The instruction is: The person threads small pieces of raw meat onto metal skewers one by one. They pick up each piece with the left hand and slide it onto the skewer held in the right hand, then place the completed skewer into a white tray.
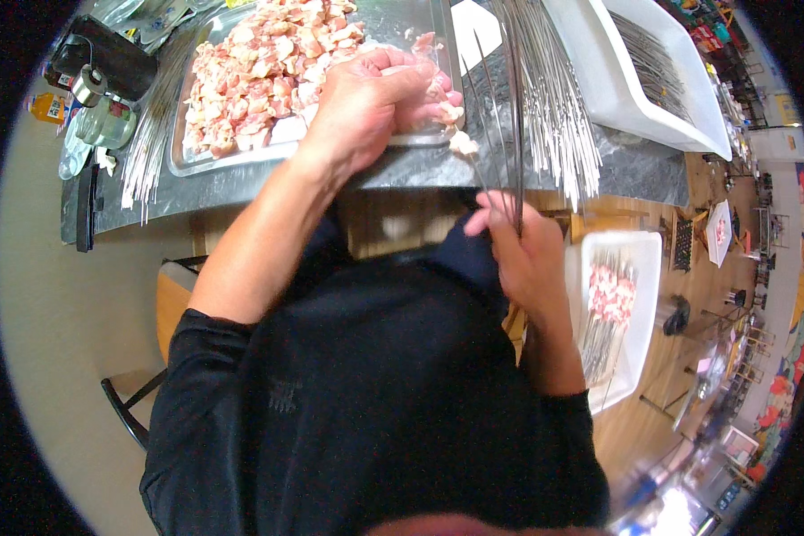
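Observation:
Over the right part of a clear shallow tray, my left hand is curled around small pieces of raw meat, some showing past its fingertips. A heap of similar cut raw meat, pink with pale bits, fills the tray's left and middle. My right hand grips several thin metal skewers at the table's front edge, their shafts pointing away from me. One pale piece of meat sits at a skewer of this bunch, just below my left fingers; whether it is pierced cannot be told.
Loose metal skewers lie right of the tray, others left of it. A white bin of skewers stands at the back right. Lower right, another white bin holds loaded meat skewers. A glass jar stands far left.

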`<act>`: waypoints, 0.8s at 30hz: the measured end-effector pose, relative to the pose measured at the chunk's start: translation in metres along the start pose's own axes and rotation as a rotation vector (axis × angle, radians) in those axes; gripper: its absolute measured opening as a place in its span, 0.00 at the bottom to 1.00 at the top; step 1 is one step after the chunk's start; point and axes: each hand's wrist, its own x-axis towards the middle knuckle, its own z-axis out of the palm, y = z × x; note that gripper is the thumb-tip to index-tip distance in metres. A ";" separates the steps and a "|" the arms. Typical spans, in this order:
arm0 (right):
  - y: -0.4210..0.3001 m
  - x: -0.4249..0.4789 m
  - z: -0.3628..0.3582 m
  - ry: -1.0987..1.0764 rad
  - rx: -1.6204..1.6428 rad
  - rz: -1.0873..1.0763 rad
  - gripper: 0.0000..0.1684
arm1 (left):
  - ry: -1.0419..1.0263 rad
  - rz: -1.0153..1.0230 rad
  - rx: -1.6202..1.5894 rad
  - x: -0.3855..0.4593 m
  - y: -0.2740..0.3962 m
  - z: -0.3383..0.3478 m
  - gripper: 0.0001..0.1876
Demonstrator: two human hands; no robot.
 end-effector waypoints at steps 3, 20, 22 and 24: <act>-0.009 0.009 0.003 -0.005 0.011 0.009 0.17 | 0.020 0.003 0.010 0.001 -0.003 -0.001 0.08; -0.003 0.016 0.012 0.132 0.128 -0.049 0.20 | -0.021 -0.004 -0.109 0.001 -0.003 -0.004 0.18; -0.007 0.016 0.012 0.122 0.089 -0.080 0.20 | -0.007 -0.004 -0.091 -0.001 -0.001 -0.003 0.17; -0.012 0.016 0.014 0.113 0.055 -0.131 0.20 | -0.012 -0.009 -0.083 -0.002 -0.001 -0.003 0.15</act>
